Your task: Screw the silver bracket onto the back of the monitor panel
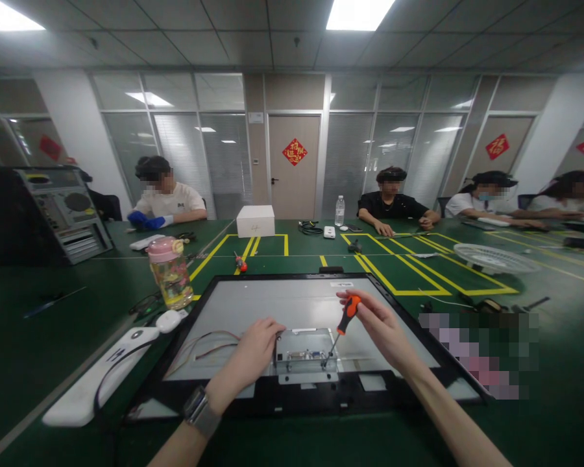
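Note:
A flat display panel (214, 301) with a black frame lies on the green table. On its near half sits a metal bracket (302, 368) with a row of connectors. My right hand (382, 324) grips an orange and black screwdriver (349, 314) between thumb and fingers. The tool is tilted, its tip down at the bracket's right side, by a connector. My left hand (257, 350), a watch (202, 412) on its wrist, is closed at the bracket's left edge; its fingertips are partly hidden. Thin wires (214, 340) run out on the panel left of that hand.
Left of the panel are a long white device (102, 376) with a black cable and a pink-lidded bottle (170, 272). A computer case (48, 214) stands far left. Beyond the panel are another screwdriver (240, 262) and a white box (255, 220). Several people sit across the table.

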Available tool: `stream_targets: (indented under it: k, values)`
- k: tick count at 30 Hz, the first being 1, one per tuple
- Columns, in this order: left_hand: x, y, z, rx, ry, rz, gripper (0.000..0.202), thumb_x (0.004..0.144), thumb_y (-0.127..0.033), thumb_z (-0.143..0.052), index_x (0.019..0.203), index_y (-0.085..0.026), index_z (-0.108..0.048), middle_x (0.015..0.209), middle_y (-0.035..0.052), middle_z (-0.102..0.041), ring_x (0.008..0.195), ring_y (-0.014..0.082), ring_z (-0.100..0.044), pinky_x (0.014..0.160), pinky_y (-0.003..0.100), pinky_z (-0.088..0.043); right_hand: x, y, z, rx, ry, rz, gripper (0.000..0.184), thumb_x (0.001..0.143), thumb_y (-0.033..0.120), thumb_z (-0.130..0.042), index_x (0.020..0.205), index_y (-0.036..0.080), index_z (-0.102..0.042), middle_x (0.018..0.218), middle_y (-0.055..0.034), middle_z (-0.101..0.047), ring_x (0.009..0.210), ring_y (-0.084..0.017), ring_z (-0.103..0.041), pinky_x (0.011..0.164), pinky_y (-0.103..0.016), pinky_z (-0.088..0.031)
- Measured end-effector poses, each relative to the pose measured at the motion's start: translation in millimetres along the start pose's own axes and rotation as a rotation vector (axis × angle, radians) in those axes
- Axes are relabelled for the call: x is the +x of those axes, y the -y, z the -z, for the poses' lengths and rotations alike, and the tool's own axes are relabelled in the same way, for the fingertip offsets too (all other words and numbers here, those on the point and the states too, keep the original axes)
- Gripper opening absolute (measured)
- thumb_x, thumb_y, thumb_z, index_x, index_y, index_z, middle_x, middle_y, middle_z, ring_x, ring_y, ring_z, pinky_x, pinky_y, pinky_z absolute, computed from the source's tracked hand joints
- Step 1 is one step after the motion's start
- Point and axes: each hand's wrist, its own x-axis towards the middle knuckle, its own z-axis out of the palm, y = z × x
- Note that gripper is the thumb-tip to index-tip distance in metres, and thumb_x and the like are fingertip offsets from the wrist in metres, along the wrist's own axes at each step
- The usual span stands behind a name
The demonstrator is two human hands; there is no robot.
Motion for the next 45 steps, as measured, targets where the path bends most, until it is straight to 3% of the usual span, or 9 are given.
stream_targets:
  k: [4, 11, 20, 22, 25, 31, 36, 42, 45]
  values:
    - [-2, -5, 4.0, 0.019, 0.01, 0.011, 0.04, 0.094, -0.012, -0.033, 0.119, -0.018, -0.065, 0.114, 0.0095, -0.063, 0.109, 0.0228, -0.056, 0.1, 0.035, -0.043, -1, -6, -1, 0.016, -0.08, 0.022, 0.032, 0.072, 0.05, -0.081, 0.093, 0.026, -0.078, 0.099, -0.0067, -0.076, 0.087, -0.023, -0.069, 0.082, -0.037, -0.056]
    - [-3, -6, 4.4, 0.026, 0.007, -0.001, 0.042, 0.093, -0.011, -0.034, 0.12, -0.019, -0.065, 0.115, 0.0097, -0.063, 0.109, 0.0234, -0.056, 0.1, 0.037, -0.042, -5, -1, -6, 0.096, 0.001, -0.009, 0.038, 0.08, 0.05, -0.075, 0.111, 0.027, -0.075, 0.107, -0.0106, -0.077, 0.102, -0.028, -0.071, 0.095, -0.047, -0.053]
    - [-4, -11, 6.4, 0.064, 0.023, 0.006, 0.044, 0.088, -0.007, -0.037, 0.122, -0.018, -0.063, 0.117, 0.0104, -0.062, 0.11, 0.0241, -0.055, 0.1, 0.038, -0.043, -7, 5, -9, -0.252, -0.153, 0.222, 0.024, 0.079, 0.043, -0.076, 0.094, 0.026, -0.078, 0.091, -0.0056, -0.072, 0.08, -0.022, -0.066, 0.073, -0.035, -0.057]
    - [-4, -12, 7.0, 0.062, 0.023, 0.009, 0.044, 0.088, -0.007, -0.038, 0.122, -0.019, -0.063, 0.117, 0.0098, -0.062, 0.11, 0.0238, -0.055, 0.101, 0.037, -0.043, -9, 7, -10, -0.275, -0.138, 0.245, 0.027, 0.084, 0.046, -0.069, 0.1, 0.027, -0.078, 0.092, -0.0062, -0.072, 0.085, -0.024, -0.066, 0.079, -0.038, -0.056]
    - [-4, -12, 7.6, 0.07, 0.031, 0.01, 0.044, 0.088, -0.007, -0.037, 0.122, -0.019, -0.063, 0.118, 0.0098, -0.062, 0.111, 0.0237, -0.054, 0.101, 0.038, -0.043, -10, 9, -11, -0.265, -0.098, 0.229, 0.032, 0.09, 0.048, -0.061, 0.11, 0.028, -0.076, 0.093, -0.0066, -0.074, 0.098, -0.028, -0.067, 0.092, -0.045, -0.052]
    - [-3, -9, 5.5, 0.067, 0.033, 0.007, 0.044, 0.089, -0.008, -0.037, 0.124, -0.018, -0.062, 0.118, 0.0103, -0.062, 0.111, 0.0239, -0.054, 0.101, 0.037, -0.042, -9, 6, -9, -0.237, -0.106, 0.217, 0.027, 0.084, 0.045, -0.07, 0.101, 0.026, -0.077, 0.094, -0.0062, -0.072, 0.089, -0.025, -0.066, 0.08, -0.036, -0.054]
    - [-1, -5, 3.0, 0.072, 0.031, -0.002, 0.044, 0.089, -0.008, -0.037, 0.124, -0.016, -0.062, 0.118, 0.0114, -0.061, 0.11, 0.025, -0.054, 0.1, 0.038, -0.042, -8, -2, -6, -0.142, -0.058, 0.146, 0.028, 0.091, 0.042, -0.063, 0.112, 0.028, -0.075, 0.107, -0.0058, -0.072, 0.104, -0.026, -0.064, 0.095, -0.04, -0.048]
    - [-1, -6, 3.6, 0.079, 0.032, 0.001, 0.044, 0.089, -0.007, -0.037, 0.123, -0.017, -0.062, 0.116, 0.0107, -0.061, 0.11, 0.0245, -0.055, 0.1, 0.037, -0.042, -6, -4, -9, -0.022, -0.124, 0.116, 0.023, 0.076, 0.047, -0.078, 0.086, 0.026, -0.078, 0.088, -0.0033, -0.069, 0.079, -0.02, -0.062, 0.072, -0.032, -0.052]
    - [-2, -9, 5.4, 0.084, 0.038, 0.008, 0.044, 0.089, -0.007, -0.037, 0.124, -0.015, -0.062, 0.117, 0.0115, -0.061, 0.11, 0.0247, -0.055, 0.1, 0.037, -0.042, -5, -5, -10, 0.059, -0.161, 0.053, 0.03, 0.07, 0.051, -0.082, 0.082, 0.025, -0.078, 0.085, -0.004, -0.07, 0.076, -0.02, -0.063, 0.072, -0.033, -0.053]
